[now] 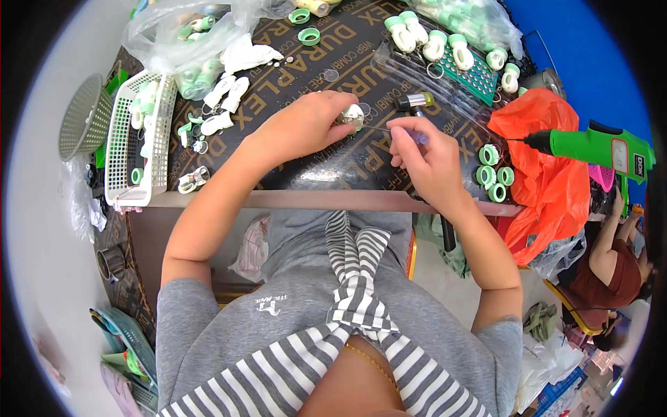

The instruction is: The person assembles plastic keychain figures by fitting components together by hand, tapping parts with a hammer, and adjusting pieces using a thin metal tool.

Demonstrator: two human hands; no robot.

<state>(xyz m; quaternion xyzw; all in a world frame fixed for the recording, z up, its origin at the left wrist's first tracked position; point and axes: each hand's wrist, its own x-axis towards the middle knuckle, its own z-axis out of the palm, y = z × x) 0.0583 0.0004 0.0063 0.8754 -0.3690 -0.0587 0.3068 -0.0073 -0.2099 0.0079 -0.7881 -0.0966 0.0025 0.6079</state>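
Observation:
My left hand is closed, pinching a small round silver-and-white piece between thumb and fingers above the table. Close by on its right, my right hand has its fingers curled around a thin tool with a purple handle. The tool's slim shaft points left at the round piece; whether the tip touches it I cannot tell. Just beyond my right hand lies a small hammer with a metal head and a yellow-green end. A clear disc rests on the table past my left hand.
Green rings sit on the right, beside an orange plastic bag and a green power screwdriver. White-and-green bulb-shaped parts lie at the back right. A white basket of parts stands left. Another person sits far right.

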